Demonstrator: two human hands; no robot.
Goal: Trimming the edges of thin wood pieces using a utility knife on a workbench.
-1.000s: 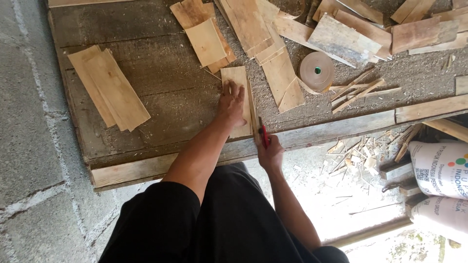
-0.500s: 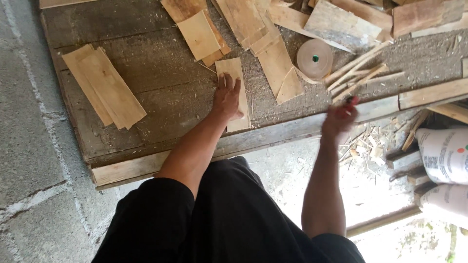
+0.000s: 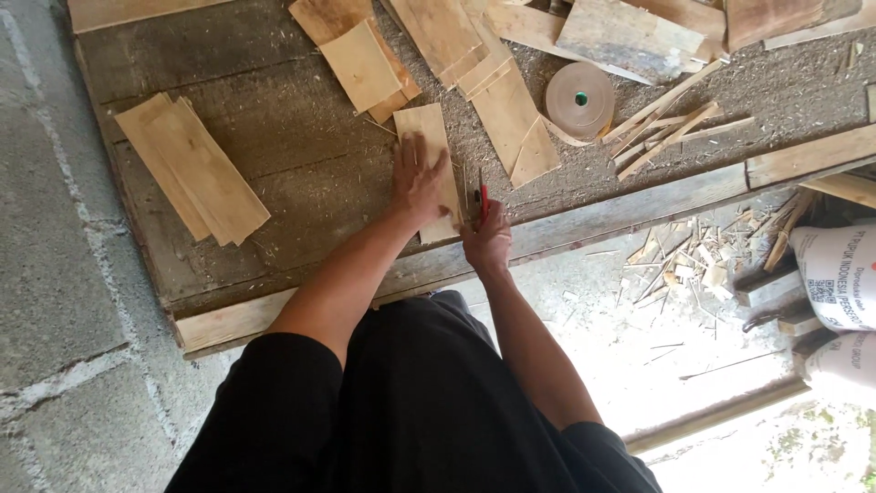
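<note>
Back from the scrap-strewn edge of the bench where it hung half a second ago, the right hand (image 3: 486, 239) now sits at the near right corner of a thin wooden slat (image 3: 436, 164), fingers closed around a red-handled tool (image 3: 483, 199) whose tip points up along the slat's right edge; what kind of tool it is cannot be told at this size. Left hand (image 3: 418, 181) stays where it was, palm down and fingers spread flat on the slat, pinning it to the dark, weathered workbench (image 3: 274, 155) rather than gripping it. That slat lies near the front of the bench, just behind the pale front rail (image 3: 630, 212). Well to the left rests a neat stack of cut slats (image 3: 192, 169); a looser pile of boards (image 3: 474, 64) fans out behind and to the right, beside a roll of brown tape (image 3: 579, 99) and several thin sticks (image 3: 671, 128). Wood chips (image 3: 693, 260) litter the concrete floor below the rail, next to white printed sacks (image 3: 839, 274) at the right edge
</note>
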